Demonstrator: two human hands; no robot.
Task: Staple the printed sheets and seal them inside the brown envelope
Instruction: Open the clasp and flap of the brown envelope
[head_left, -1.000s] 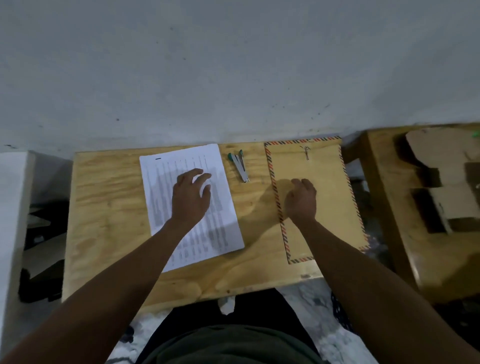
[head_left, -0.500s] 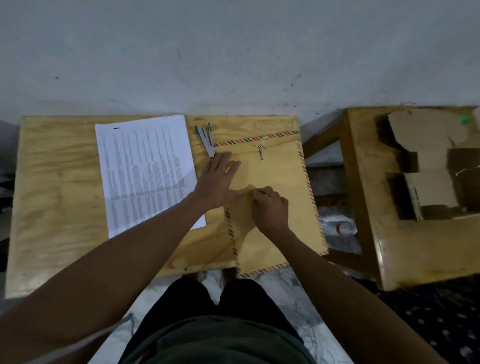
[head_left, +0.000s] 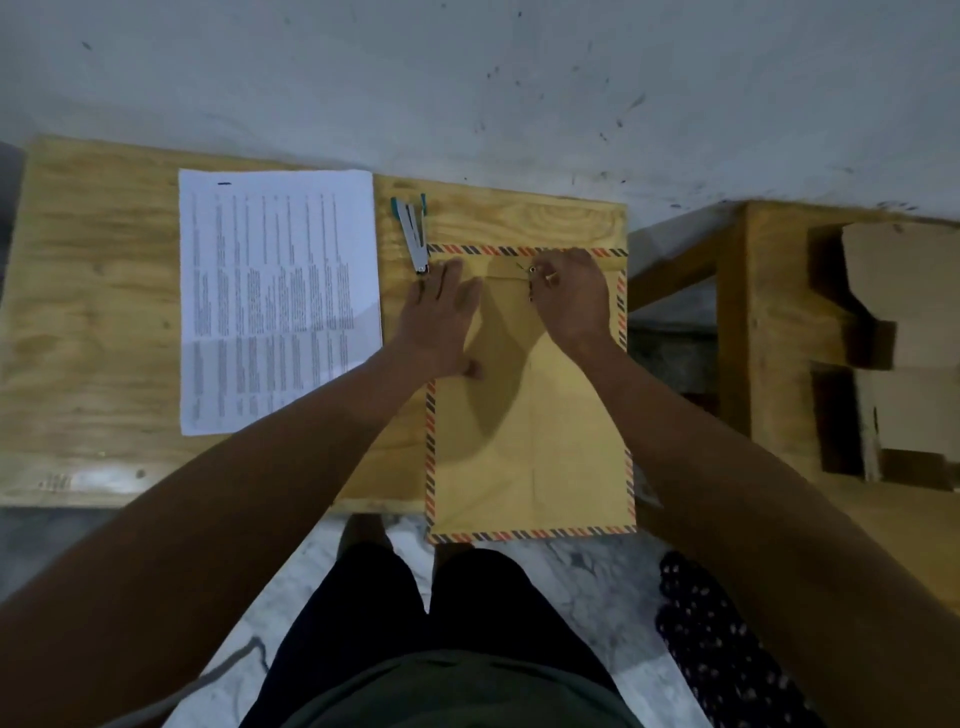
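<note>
Our left hand (head_left: 441, 317) has left the printed sheets (head_left: 278, 296) and now presses flat, fingers straight, on the brown envelope (head_left: 530, 415). Our right hand (head_left: 571, 291) moved up, fingers pinching the clasp (head_left: 532, 270). We're opening the envelope; stapler (head_left: 413, 234) untouched.

A plywood table (head_left: 93, 312) is seen across the frame's left and centre; on it are laid printed sheets (head_left: 278, 296), a stapler (head_left: 413, 234) and a brown envelope (head_left: 530, 426).

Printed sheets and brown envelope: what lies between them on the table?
In the head view, the stapler lies on bare wood between the printed sheets and the brown envelope, at the far end; the left hand crosses nearer.
</note>
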